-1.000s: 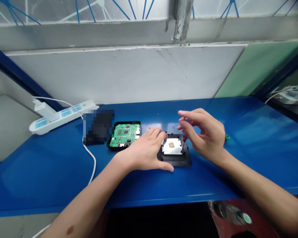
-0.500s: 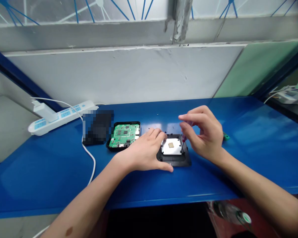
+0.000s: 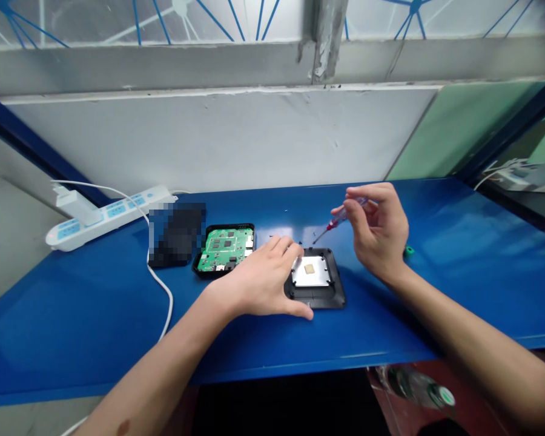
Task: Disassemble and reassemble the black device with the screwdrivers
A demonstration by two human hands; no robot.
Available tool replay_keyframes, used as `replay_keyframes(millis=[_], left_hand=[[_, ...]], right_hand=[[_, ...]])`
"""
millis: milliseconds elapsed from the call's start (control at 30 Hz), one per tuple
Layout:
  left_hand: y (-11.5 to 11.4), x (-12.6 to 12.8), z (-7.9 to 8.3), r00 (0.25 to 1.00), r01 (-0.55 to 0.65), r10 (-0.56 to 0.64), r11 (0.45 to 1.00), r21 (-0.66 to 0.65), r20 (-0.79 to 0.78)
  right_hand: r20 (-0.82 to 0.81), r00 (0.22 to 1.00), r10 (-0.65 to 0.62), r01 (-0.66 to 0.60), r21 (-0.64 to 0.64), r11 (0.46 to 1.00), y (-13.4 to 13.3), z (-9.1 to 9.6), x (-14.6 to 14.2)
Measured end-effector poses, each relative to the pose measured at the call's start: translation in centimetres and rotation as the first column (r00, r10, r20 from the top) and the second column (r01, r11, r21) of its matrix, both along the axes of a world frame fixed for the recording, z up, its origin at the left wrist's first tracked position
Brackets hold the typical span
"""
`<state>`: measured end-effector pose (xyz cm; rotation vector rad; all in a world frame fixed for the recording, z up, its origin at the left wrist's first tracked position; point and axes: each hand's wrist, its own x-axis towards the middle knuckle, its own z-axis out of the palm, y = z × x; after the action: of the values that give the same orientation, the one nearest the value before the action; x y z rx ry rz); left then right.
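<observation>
My right hand (image 3: 381, 233) pinches a small screwdriver (image 3: 331, 224) with a clear handle and a red collar. Its shaft slants down to the left, and the tip is near a small dark screw just beyond a black plastic cover (image 3: 338, 297). A silver metal plate (image 3: 320, 278) with a tan square pad lies in the cover. Across the cover's left side, my left hand (image 3: 263, 278) grips it, fingers at the far edge and thumb at the near edge. To the left, a black case (image 3: 202, 272) holds a green circuit board (image 3: 218, 245).
A pixelated dark object (image 3: 177, 236) lies left of the case. Behind it are a white power strip (image 3: 111, 212) with a plugged adapter (image 3: 79, 207) and a white cable (image 3: 166, 290). A small green object (image 3: 409, 250) sits by my right wrist. Below the blue table (image 3: 95, 321) is a plastic bottle (image 3: 418, 387).
My right hand has lifted the screwdriver off the metal plate's right side and tilted it, with its tip now beyond the cover's far edge. My left hand stays on the cover.
</observation>
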<state>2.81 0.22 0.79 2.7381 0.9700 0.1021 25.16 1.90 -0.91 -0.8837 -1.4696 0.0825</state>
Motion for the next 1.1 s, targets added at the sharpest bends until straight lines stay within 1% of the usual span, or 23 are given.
replay_keyframes(millis=[167,267,367,567,767,933,1100], left_hand=[[0.0,0.0,0.0,1.000,-0.006,0.006,1.000,-0.002,0.025],[0.0,0.0,-0.3,0.998,-0.036,0.035,0.999,0.012,0.052],[0.1,0.1,-0.9,0.998,-0.030,0.027,0.998,0.057,0.058],[0.3,0.5,-1.8,0.999,0.006,-0.009,0.994,0.106,0.031],[0.5,0.6,-1.8,0.999,0.035,-0.038,0.992,0.122,0.023],[0.7,0.6,-1.8,0.999,0.043,-0.045,0.992,0.121,0.015],[0.7,0.7,-1.9,0.999,0.033,-0.034,0.992,0.122,0.005]], right_hand=[[-0.019,0.999,0.028,-0.030,-0.074,0.997,0.4,-0.7,0.0],[-0.021,0.999,0.040,-0.042,-0.082,0.996,0.5,-0.9,-0.1],[-0.010,0.999,0.047,-0.048,-0.079,0.996,0.5,-0.9,-0.1],[0.001,0.999,0.053,-0.053,-0.054,0.997,0.3,-0.7,-0.1],[0.000,0.998,0.055,-0.055,-0.026,0.998,0.2,-0.4,-0.1],[-0.004,0.998,0.060,-0.061,-0.033,0.998,0.2,-0.4,-0.2],[0.006,1.000,0.022,-0.022,0.012,1.000,0.2,-0.3,-0.1]])
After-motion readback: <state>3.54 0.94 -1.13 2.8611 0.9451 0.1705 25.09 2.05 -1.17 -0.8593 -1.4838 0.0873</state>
